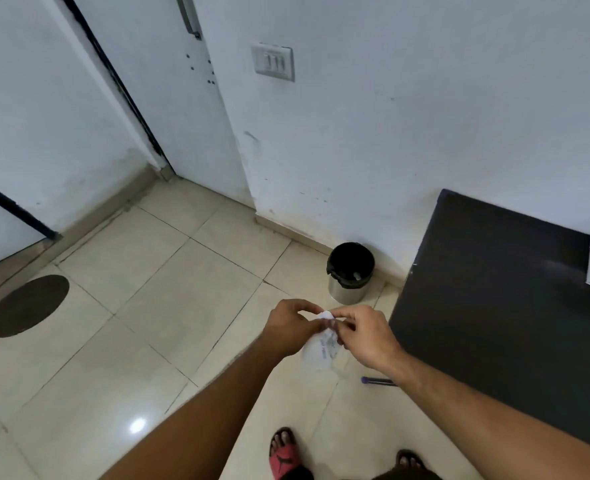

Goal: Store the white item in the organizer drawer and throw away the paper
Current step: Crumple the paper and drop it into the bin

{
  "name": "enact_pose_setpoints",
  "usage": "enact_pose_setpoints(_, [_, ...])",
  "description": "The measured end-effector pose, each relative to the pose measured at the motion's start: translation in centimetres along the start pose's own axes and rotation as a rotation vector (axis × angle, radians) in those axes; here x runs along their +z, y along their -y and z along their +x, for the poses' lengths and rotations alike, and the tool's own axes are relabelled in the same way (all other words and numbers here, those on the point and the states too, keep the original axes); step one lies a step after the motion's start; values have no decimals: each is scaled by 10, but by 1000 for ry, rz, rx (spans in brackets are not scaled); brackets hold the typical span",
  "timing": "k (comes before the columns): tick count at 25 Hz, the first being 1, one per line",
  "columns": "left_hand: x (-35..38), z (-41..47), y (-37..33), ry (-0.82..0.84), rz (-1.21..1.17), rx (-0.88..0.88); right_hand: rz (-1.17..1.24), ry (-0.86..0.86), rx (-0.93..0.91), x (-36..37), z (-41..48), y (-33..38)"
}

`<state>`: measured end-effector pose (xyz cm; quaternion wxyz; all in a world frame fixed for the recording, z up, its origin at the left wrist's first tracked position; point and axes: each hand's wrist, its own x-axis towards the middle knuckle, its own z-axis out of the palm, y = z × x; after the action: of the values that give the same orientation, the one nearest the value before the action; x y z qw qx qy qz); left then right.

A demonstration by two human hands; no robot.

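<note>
Both hands are out in front, above the tiled floor (169, 306), working the same crumpled white paper (319, 349) between them. The left hand (292, 327) has its grip pinching the top of the paper with thumb and fingertips, and the right hand (366, 336) does the same from the other side — so both are closed on it, with the rest hanging down below. There's faint print on the paper, too blurry to read. A small steel bin (350, 273) with a black liner sits by the wall just beyond the hands, beside the dark table (494, 289) on the right. 2 feet in sandals show at the bottom edge — the left sandal (284, 460) is red.
</note>
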<state>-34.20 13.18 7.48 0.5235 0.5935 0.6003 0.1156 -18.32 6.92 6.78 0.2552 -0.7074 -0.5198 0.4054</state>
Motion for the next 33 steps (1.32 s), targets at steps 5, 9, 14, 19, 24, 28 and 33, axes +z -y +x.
enact_pose_setpoints(5, [-53,31,18,-53,22,-25,-91,49,-38,49,17,48])
enact_pose_setpoints(9, [-76,65,17,18,-132,-62,-158,-74,-24,69,51,63])
enact_pose_setpoints(14, [-99,117,-10,237,-210,-167,-146,-193,-21,57,116,60])
enact_pose_setpoints(19, [-113,190,-23,100,-73,-141,-117,-178,43,25,185,52])
enact_pose_setpoints(24, [-113,268,-39,103,121,-158,-96,-198,135,-17,252,23])
enact_pose_setpoints(28, [-82,326,-64,231,237,-83,15,-265,353,-32,299,-8])
enact_pose_setpoints(33, [-27,414,-63,388,376,2,143,-328,560,-30,364,-69])
